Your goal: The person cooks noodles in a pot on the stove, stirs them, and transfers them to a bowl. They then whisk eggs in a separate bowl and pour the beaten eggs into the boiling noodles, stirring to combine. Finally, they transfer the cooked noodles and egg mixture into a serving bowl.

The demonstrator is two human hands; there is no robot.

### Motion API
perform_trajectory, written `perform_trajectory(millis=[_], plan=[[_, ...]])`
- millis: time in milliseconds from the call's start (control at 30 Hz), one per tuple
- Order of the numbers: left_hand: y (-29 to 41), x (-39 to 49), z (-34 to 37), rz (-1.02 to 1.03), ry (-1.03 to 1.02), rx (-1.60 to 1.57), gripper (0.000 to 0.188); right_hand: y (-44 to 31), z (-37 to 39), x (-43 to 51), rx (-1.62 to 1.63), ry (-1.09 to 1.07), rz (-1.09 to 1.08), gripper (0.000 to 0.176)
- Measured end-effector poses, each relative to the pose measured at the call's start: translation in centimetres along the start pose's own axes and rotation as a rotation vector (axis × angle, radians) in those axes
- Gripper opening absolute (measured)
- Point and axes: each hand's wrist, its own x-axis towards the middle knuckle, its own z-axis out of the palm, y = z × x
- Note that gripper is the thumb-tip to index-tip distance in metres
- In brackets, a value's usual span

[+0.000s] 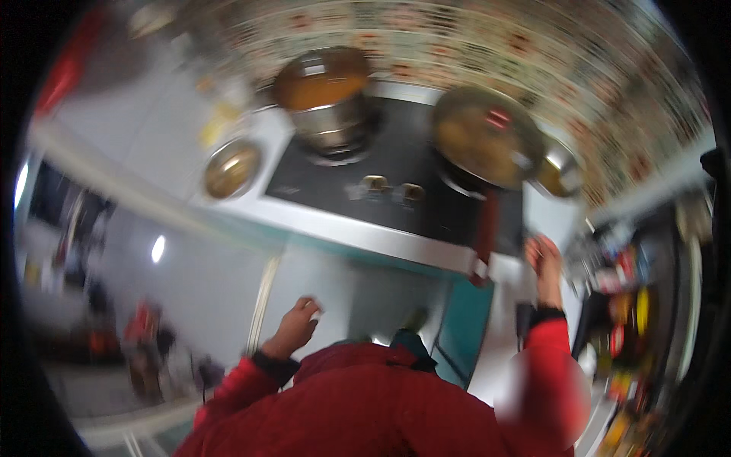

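My left hand point(294, 328) is low in front of my body, fingers curled, touching nothing that shows. My right hand point(543, 264) hovers at the right edge of a black gas cooktop point(400, 217), fingers partly bent and blurred; whether it holds something small is unclear. Close to its left, a frying pan point(485, 137) with a clear lid points its red-brown handle point(487, 234) toward me from the right burner. On the left burner stands a steel pot point(331, 125) with orange-brown contents or reflection at its top. Two control knobs point(375, 184) sit between the burners.
A metal bowl point(233, 169) stands on the white counter point(154, 125) left of the cooktop. Another steel bowl point(559, 167) is partly behind the pan. Patterned wall tiles point(434, 34) rise behind. Shelves with colourful packages point(628, 297) line the right side.
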Motion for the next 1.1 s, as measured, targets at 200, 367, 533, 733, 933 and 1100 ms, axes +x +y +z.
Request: perform_trajectory(millis=[200, 367, 533, 733, 933, 1100], plan=[[-2.5, 4.0, -2.1, -0.446, 0.287, -0.681, 0.035, 3.4, 1.5, 2.7, -0.095, -0.119, 0.059, 0.019], [-13.0, 9.6, -6.1, -0.488, 0.646, -1.517, 0.028, 4.6, 0.1, -2.2, -0.23, -0.141, 0.089, 0.02], [-23.2, 17.4, -12.0, -0.489, 1.08, -1.458, 0.031, 4.2, -0.9, -9.9, -0.333, 0.041, 0.215, 0.017], [-29.3, 20.9, -14.6, -0.501, 0.997, -0.828, 0.027, 5.3, 1.0, -20.2, -0.299, 0.265, 0.202, 0.016], [-32.1, 15.9, -14.9, -0.198, 0.667, -0.302, 0.011, 7.8, 6.7, -28.1, -0.313, 0.409, 0.33, 0.014], [-24.6, 8.2, -17.1, -0.394, 0.56, -1.211, 0.015, 8.9, 9.9, -29.6, -0.217, 0.363, 0.325, 0.013]])
